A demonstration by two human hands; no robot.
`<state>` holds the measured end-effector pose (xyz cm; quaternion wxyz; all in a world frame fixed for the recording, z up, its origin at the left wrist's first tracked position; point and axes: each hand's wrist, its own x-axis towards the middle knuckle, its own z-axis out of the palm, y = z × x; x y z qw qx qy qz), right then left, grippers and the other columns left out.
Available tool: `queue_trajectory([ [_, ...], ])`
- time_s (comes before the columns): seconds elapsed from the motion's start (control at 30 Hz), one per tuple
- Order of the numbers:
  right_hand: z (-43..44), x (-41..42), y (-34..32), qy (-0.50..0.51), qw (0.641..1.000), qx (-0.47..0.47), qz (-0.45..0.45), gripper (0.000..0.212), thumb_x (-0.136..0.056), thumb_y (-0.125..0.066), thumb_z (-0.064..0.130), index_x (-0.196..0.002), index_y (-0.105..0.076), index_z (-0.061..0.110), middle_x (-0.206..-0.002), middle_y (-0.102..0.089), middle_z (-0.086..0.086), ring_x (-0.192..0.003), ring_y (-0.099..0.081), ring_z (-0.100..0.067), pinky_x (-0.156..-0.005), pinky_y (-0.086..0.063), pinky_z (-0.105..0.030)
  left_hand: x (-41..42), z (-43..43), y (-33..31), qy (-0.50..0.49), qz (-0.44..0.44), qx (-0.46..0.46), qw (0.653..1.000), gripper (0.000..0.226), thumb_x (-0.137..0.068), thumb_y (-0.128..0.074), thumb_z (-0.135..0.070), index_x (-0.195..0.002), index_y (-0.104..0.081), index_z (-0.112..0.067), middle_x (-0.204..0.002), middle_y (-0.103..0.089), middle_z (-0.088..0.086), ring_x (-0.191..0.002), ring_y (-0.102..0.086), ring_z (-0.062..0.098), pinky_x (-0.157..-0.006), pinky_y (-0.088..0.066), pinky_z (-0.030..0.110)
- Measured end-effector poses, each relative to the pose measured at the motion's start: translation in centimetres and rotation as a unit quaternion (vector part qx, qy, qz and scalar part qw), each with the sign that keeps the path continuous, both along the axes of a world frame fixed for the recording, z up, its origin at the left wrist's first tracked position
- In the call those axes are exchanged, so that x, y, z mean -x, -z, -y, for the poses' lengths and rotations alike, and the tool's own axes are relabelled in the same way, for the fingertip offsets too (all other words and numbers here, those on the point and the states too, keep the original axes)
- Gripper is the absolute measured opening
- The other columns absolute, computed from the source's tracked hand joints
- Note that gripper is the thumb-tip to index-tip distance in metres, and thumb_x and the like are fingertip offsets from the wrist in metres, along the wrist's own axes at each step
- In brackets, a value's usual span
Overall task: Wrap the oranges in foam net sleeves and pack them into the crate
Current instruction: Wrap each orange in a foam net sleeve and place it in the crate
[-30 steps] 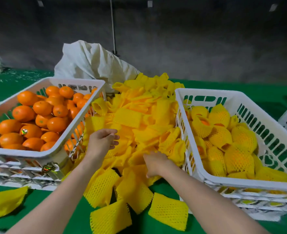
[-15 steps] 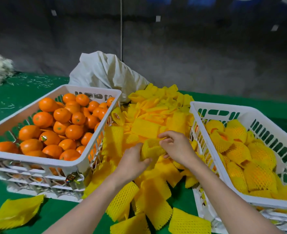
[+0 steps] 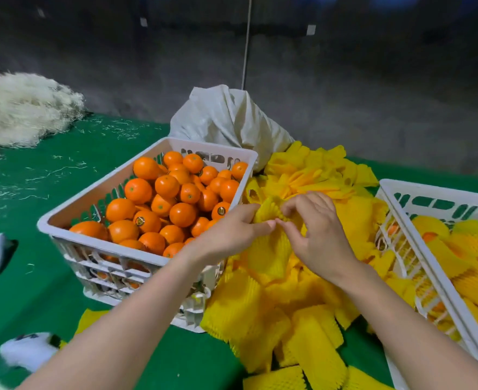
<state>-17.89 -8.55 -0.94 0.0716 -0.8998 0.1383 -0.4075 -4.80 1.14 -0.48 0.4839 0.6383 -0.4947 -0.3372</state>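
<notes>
Both hands meet over a pile of yellow foam net sleeves (image 3: 297,299) in the middle of the green table. My left hand (image 3: 232,235) and my right hand (image 3: 316,226) pinch the same yellow foam sleeve (image 3: 271,209) between fingertips and thumbs, just right of a white crate (image 3: 97,192) full of bare oranges (image 3: 176,198). At the right edge stands a second white crate (image 3: 395,198) holding oranges wrapped in yellow sleeves (image 3: 462,249).
A white sack (image 3: 226,119) lies behind the sleeve pile. A heap of pale shredded fibre (image 3: 21,111) covers the far left of the table. Two blurred white objects (image 3: 27,350) sit at the near left, and a loose sleeve (image 3: 88,319) lies by the orange crate.
The view has swung left and both hands have lifted one sleeve off the pile toward the orange crate. One second ago the hands were apart, reaching into the pile.
</notes>
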Motion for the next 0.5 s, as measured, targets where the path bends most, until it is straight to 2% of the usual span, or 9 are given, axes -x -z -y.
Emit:
queue_trajectory([
  [0.03, 0.0, -0.7, -0.2, -0.011, 1.000, -0.021, -0.005, 0.010, -0.077, -0.066, 0.009, -0.080, -0.057, 0.006, -0.077, -0.059, -0.001, -0.078, -0.045, -0.014, -0.081, -0.033, -0.028, -1.4, -0.3, -0.3, 0.015, 0.023, -0.015, 1.000, 0.029, -0.095, -0.055, -0.024, -0.089, -0.057, 0.004, -0.078, -0.055, 0.018, -0.074, -0.053, 0.019, -0.065, -0.044, 0.039],
  [0.1, 0.2, -1.6, -0.4, -0.017, 0.996, -0.083, -0.026, 0.011, -0.081, -0.066, 0.005, -0.085, -0.056, 0.007, -0.080, -0.055, 0.005, -0.079, -0.047, -0.016, -0.078, -0.034, -0.026, -4.7, -1.0, -0.4, 0.008, 0.018, -0.029, 0.999, 0.037, -0.094, -0.052, -0.036, -0.085, -0.059, -0.001, -0.075, -0.056, 0.013, -0.071, -0.056, 0.019, -0.062, -0.048, 0.031],
  [0.13, 0.3, -2.0, -0.5, -0.016, 0.994, -0.103, -0.041, 0.013, -0.082, -0.066, 0.003, -0.087, -0.056, 0.009, -0.082, -0.054, 0.008, -0.080, -0.049, -0.019, -0.076, -0.034, -0.026, -6.5, -1.0, -0.2, -0.026, 0.002, -0.028, 0.999, 0.035, -0.095, -0.051, -0.036, -0.084, -0.063, -0.005, -0.076, -0.063, 0.007, -0.072, -0.062, 0.016, -0.061, -0.050, 0.027],
  [0.17, 0.3, -2.3, -0.5, -0.015, 0.992, -0.111, -0.055, 0.015, -0.082, -0.066, 0.002, -0.089, -0.055, 0.011, -0.084, -0.054, 0.008, -0.081, -0.051, -0.023, -0.076, -0.033, -0.026, -8.4, -0.9, 0.3, -0.085, 0.024, -0.023, 0.996, 0.029, -0.097, -0.051, -0.031, -0.086, -0.065, -0.008, -0.081, -0.068, 0.004, -0.077, -0.065, 0.018, -0.063, -0.053, 0.030],
  [0.2, 0.4, -2.6, -0.6, -0.016, 0.991, -0.116, -0.069, 0.016, -0.083, -0.065, 0.003, -0.090, -0.055, 0.013, -0.085, -0.055, 0.008, -0.083, -0.053, -0.025, -0.077, -0.032, -0.026, -10.5, -0.5, 0.9, -0.153, 0.101, -0.026, 0.983, 0.023, -0.097, -0.053, -0.023, -0.090, -0.067, -0.006, -0.088, -0.069, 0.007, -0.082, -0.065, 0.022, -0.067, -0.055, 0.037],
  [0.27, 0.2, -3.2, -0.8, -0.025, 0.988, -0.123, -0.087, 0.016, -0.085, -0.064, 0.005, -0.094, -0.056, 0.015, -0.090, -0.056, 0.013, -0.089, -0.057, -0.021, -0.083, -0.035, -0.029, -14.6, 0.6, 2.4, -0.240, 0.309, -0.095, 0.915, 0.016, -0.092, -0.055, -0.011, -0.105, -0.063, -0.006, -0.104, -0.063, 0.015, -0.099, -0.060, 0.032, -0.077, -0.050, 0.042],
  [0.33, 0.1, -3.6, -1.1, -0.032, 0.987, -0.129, -0.095, 0.019, -0.086, -0.063, 0.006, -0.103, -0.058, 0.016, -0.096, -0.053, 0.023, -0.092, -0.055, -0.004, -0.089, -0.037, -0.031, -17.8, 1.7, 3.7, -0.261, 0.406, -0.204, 0.851, 0.041, -0.086, -0.058, -0.008, -0.126, -0.049, -0.011, -0.127, -0.048, 0.020, -0.118, -0.045, 0.039, -0.086, -0.045, 0.046],
  [0.4, 0.2, -3.8, -1.3, -0.019, 0.987, -0.125, -0.101, 0.023, -0.088, -0.062, 0.008, -0.109, -0.060, 0.017, -0.100, -0.056, 0.020, -0.089, -0.051, 0.003, -0.088, -0.033, -0.027, -20.3, 2.7, 4.6, -0.262, 0.417, -0.264, 0.829, 0.060, -0.084, -0.059, -0.007, -0.140, -0.036, -0.010, -0.142, -0.033, 0.019, -0.127, -0.033, 0.041, -0.094, -0.041, 0.049],
  [0.5, 0.3, -3.7, -1.2, 0.003, 0.989, -0.108, -0.105, 0.023, -0.088, -0.062, 0.009, -0.110, -0.063, 0.015, -0.101, -0.064, 0.006, -0.094, -0.045, -0.006, -0.082, -0.027, -0.024, -22.7, 3.8, 6.5, -0.271, 0.412, -0.257, 0.831, 0.070, -0.084, -0.063, -0.009, -0.145, -0.028, -0.011, -0.146, -0.029, 0.018, -0.127, -0.032, 0.042, -0.097, -0.040, 0.049],
])
